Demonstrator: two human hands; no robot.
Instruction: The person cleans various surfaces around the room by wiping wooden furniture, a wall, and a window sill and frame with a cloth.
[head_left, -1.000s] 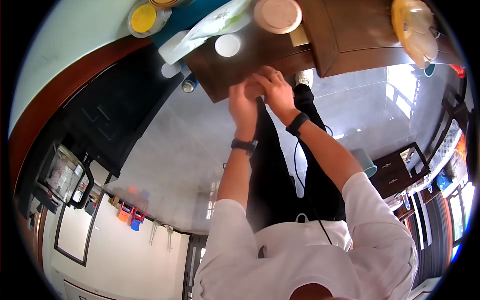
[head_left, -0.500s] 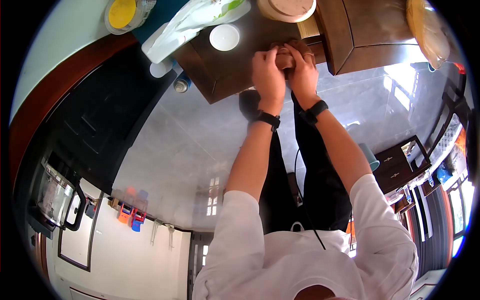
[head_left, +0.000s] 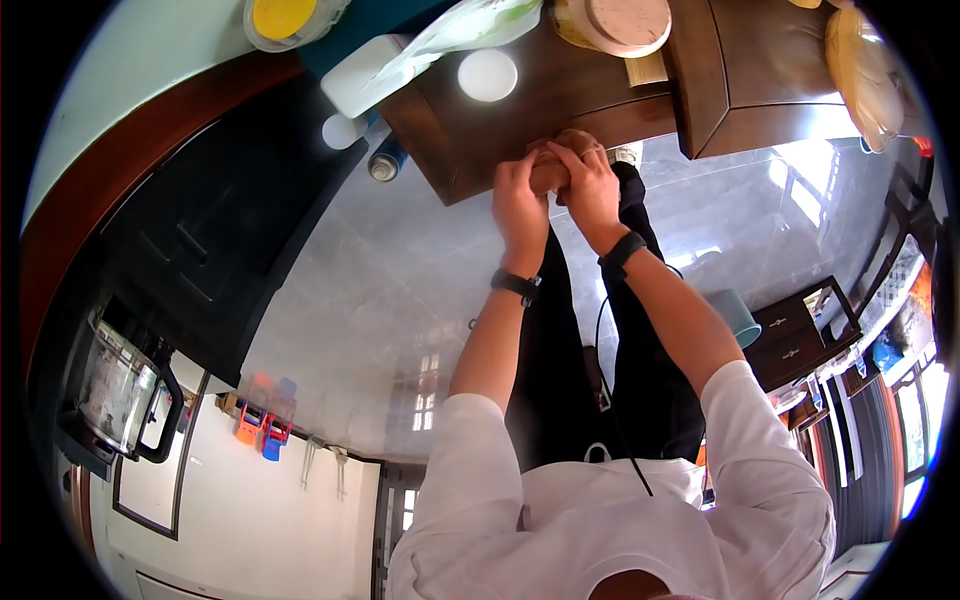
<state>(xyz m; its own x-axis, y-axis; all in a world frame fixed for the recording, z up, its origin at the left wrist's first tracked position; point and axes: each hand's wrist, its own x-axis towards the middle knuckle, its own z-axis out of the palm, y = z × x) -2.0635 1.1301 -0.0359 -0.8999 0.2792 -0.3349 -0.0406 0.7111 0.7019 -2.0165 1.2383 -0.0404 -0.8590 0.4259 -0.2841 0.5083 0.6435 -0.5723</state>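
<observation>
My left hand (head_left: 519, 207) and my right hand (head_left: 590, 188) are both closed around a rounded brown lump (head_left: 549, 174), just over the front edge of the dark wooden table (head_left: 450, 140). The left fingers press on its near left side. On the right, my fingers curl over its top. Much of the lump is hidden by the fingers, so its exact kind is unclear. Behind the hands, a round white lid (head_left: 488, 76) lies on the tabletop. Farther back stands a round tub with a pinkish lid (head_left: 628, 22).
A white plastic container (head_left: 362, 78) and a green-white bag (head_left: 460, 38) lie at the back left. Below the table corner is a spray can (head_left: 387, 162) beside a white cup (head_left: 342, 131). A yellowish plastic bag (head_left: 862, 85) hangs at right. A bin (head_left: 735, 318) stands on the floor.
Both hands have moved nearer my body and slightly left with the brown lump, from over the table to its edge. The view has shifted, so the table things appear farther right.
</observation>
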